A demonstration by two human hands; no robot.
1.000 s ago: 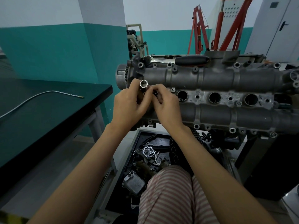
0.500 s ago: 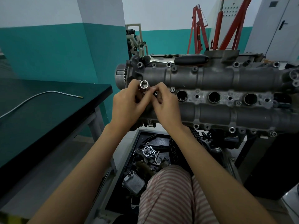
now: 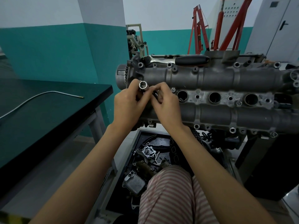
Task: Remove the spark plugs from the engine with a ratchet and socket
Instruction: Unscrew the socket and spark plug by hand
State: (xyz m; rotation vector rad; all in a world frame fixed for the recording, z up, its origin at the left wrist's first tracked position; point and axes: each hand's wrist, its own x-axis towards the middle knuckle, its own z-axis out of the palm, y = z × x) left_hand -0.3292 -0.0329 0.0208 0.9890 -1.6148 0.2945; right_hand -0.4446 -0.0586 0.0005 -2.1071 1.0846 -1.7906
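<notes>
While my left hand (image 3: pixel 129 109) grips the socket (image 3: pixel 143 86) over the engine (image 3: pixel 215 81) and right hand (image 3: pixel 166 105) pinches something small beside it, I'd hold the smooth, rigid steel mid-barrel.

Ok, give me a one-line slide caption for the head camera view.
Both hands, left hand and right hand, hold a socket at the engine, ratchet lying on top.

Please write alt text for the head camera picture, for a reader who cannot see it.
A person's left hand grips a metal socket while the right hand pinches a small dark part beside it, in front of an engine. Three open round holes show in the engine's top; a ratchet lies on it behind.
</notes>
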